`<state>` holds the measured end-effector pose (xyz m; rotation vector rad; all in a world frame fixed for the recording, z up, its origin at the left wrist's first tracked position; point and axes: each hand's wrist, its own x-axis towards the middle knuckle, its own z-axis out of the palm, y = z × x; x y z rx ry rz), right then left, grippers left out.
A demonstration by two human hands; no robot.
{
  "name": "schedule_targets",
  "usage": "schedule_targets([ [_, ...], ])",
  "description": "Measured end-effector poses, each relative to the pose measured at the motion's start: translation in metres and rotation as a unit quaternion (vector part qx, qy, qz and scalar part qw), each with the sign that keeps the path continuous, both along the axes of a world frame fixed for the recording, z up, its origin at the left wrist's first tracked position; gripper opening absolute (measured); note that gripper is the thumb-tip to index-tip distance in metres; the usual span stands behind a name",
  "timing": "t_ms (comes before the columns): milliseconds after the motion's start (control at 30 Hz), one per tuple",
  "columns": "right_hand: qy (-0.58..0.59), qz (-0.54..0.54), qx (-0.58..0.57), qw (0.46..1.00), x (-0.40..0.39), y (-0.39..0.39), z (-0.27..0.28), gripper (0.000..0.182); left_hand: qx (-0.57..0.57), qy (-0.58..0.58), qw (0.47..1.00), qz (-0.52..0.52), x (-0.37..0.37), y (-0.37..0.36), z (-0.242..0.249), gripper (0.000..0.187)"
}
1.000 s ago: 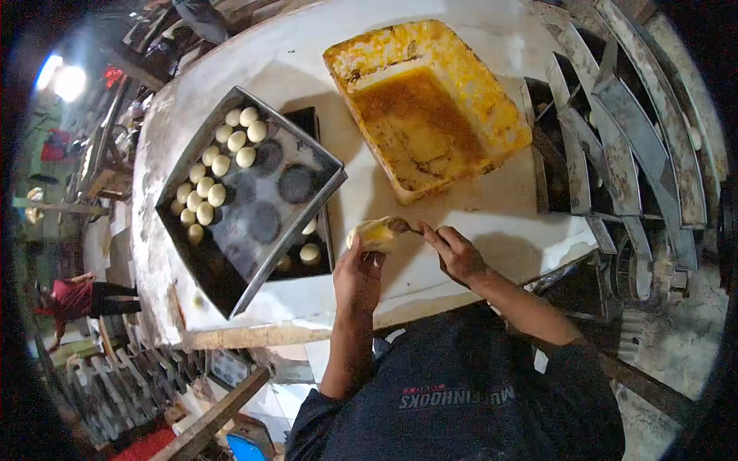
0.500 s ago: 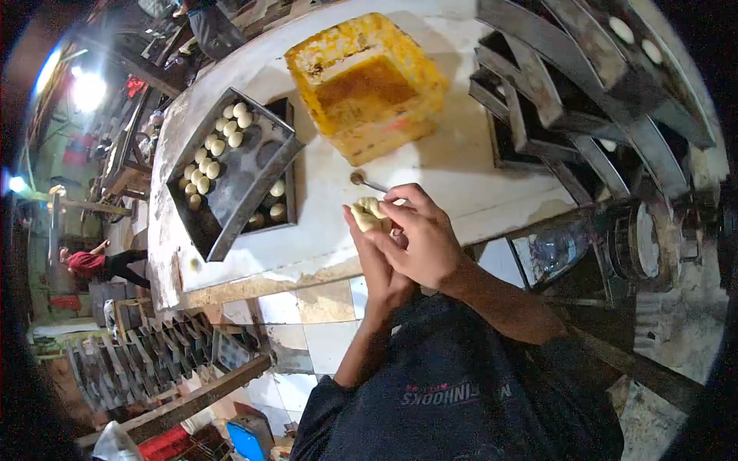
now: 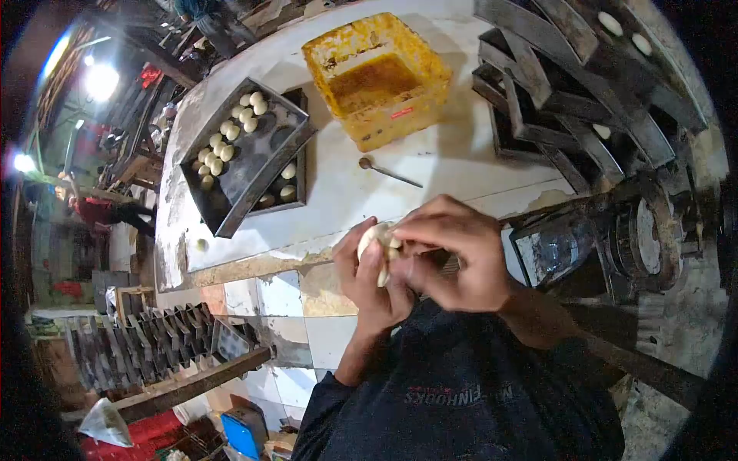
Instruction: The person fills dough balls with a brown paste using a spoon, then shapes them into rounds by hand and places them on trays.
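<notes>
A piece of pale dough (image 3: 374, 240) is in my hands just off the table's front edge. My left hand (image 3: 367, 288) is closed round it, thumb pressed on its near side. From the right, my right hand (image 3: 469, 257) pinches at the dough's edge, its lower fingers slightly blurred. Beyond them, a spoon (image 3: 392, 174) with a round bowl lies on the white table (image 3: 330, 200). A yellow-stained tub (image 3: 396, 123) with brownish residue inside stands farther back.
On the left, a dark metal tray (image 3: 265, 180) with several pale dough balls (image 3: 224, 138) rests crosswise on another tray. Stacked metal trays (image 3: 538, 100) fill the right side. More trays (image 3: 146, 346) stand at lower left. A person (image 3: 100, 211) is at far left.
Both hands have come back toward my body with the dough, off the table's edge. My left fingers now wrap round the dough, and the spoon is fully visible.
</notes>
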<state>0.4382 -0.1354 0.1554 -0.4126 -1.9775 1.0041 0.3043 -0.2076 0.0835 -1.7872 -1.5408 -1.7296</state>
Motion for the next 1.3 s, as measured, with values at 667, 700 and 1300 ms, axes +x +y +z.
schedule_targets([
  [667, 0.031, 0.017, 0.098, 0.995, -0.175, -0.038, -0.002, 0.036, 0.097, -0.343, 0.933, -0.053, -0.154, -0.016, 0.024, 0.074],
  [700, 0.065, 0.012, 0.151, 0.986, -0.17, -0.031, -0.004, 0.036, 0.059, -0.368, 0.918, -0.134, -0.152, -0.01, 0.031, 0.088],
  [1300, -0.25, -0.106, 0.359, 0.893, 0.093, 0.084, 0.047, 0.04, -0.279, 0.222, 0.91, -0.211, 0.076, 0.157, 0.008, 0.047],
])
